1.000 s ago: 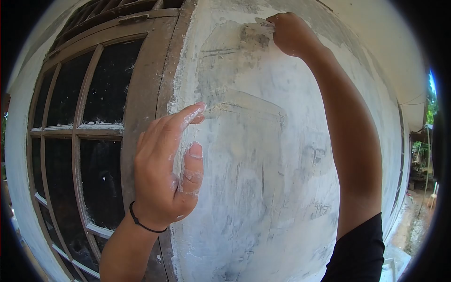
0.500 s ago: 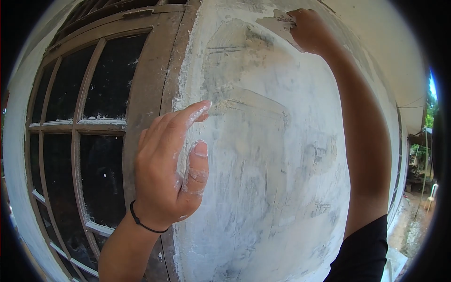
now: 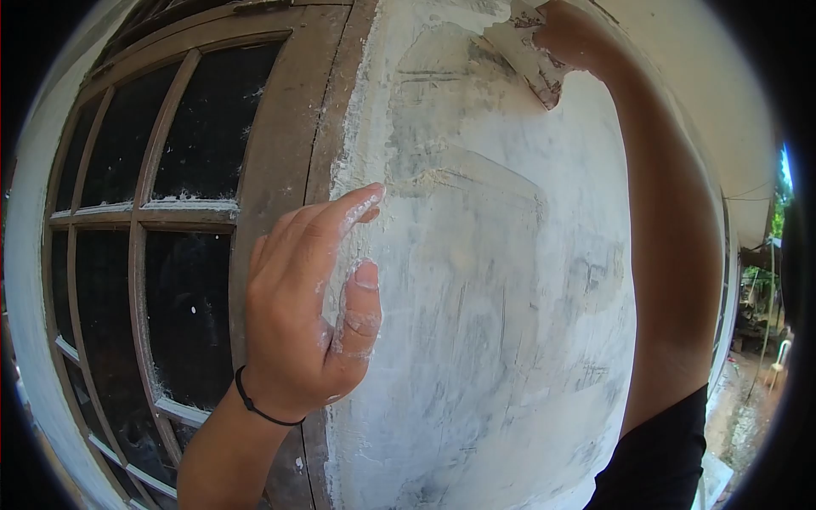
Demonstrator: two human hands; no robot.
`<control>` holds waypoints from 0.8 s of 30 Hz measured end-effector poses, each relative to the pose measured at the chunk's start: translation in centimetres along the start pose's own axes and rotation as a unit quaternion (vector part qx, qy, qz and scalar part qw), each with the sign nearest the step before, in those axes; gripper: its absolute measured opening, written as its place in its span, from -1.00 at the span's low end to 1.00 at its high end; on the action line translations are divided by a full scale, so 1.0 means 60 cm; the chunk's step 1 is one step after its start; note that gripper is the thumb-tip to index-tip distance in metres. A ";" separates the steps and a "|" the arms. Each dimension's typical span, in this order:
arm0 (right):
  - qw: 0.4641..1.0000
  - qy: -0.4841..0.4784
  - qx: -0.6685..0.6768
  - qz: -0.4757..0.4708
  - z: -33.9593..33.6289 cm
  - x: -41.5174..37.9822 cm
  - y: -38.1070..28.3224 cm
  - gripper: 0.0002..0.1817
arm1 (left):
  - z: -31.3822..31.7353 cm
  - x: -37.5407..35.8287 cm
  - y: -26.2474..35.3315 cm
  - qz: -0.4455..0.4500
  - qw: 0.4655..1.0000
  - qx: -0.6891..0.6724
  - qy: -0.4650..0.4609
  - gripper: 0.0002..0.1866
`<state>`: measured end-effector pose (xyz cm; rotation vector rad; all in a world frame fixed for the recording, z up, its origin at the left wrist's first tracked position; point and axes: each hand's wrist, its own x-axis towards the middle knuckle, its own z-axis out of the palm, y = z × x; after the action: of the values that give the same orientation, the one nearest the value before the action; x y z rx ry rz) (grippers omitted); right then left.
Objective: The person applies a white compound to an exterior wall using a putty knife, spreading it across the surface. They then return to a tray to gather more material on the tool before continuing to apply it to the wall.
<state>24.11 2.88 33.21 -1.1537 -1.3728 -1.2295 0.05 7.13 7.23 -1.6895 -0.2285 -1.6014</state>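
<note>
My right hand [image 3: 571, 36] is closed round a flat scraper [image 3: 531, 59], a thin plate with brownish smears, which lies against the upper part of the wall [image 3: 476, 280]. The wall is whitish, with grey patches and scratch marks. My left hand [image 3: 314, 289] is raised beside the door frame's edge, its fingers curved and thumb apart, holding nothing. White paste coats its index finger and thumb. A black band circles the left wrist.
On the left stands a brown wooden frame [image 3: 280, 153] with dark glass panes [image 3: 189, 297] and white splashes. A pale overhang [image 3: 705, 76] runs along the upper right. Bare ground [image 3: 748, 399] shows at the far right.
My right hand has moved slightly to the right with the scraper, whose plate now shows more and is tilted differently. The view has shifted a little; my left hand keeps its pose.
</note>
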 end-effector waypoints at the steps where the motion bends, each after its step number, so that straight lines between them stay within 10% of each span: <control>1: 1.000 0.015 -0.008 -0.012 0.001 0.000 -0.004 -0.63 | 0.001 -0.002 -0.004 -0.001 1.000 -0.014 0.019 -0.59; 24: 0.991 -0.016 -0.114 -0.061 -0.010 -0.037 -0.087 -0.70 | -0.015 -0.031 -0.017 -0.018 0.997 -0.052 0.045 -0.61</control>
<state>19.27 1.88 30.39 -1.2651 -1.3680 -1.4920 -1.61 7.96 5.85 -1.6958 -0.1327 -1.7384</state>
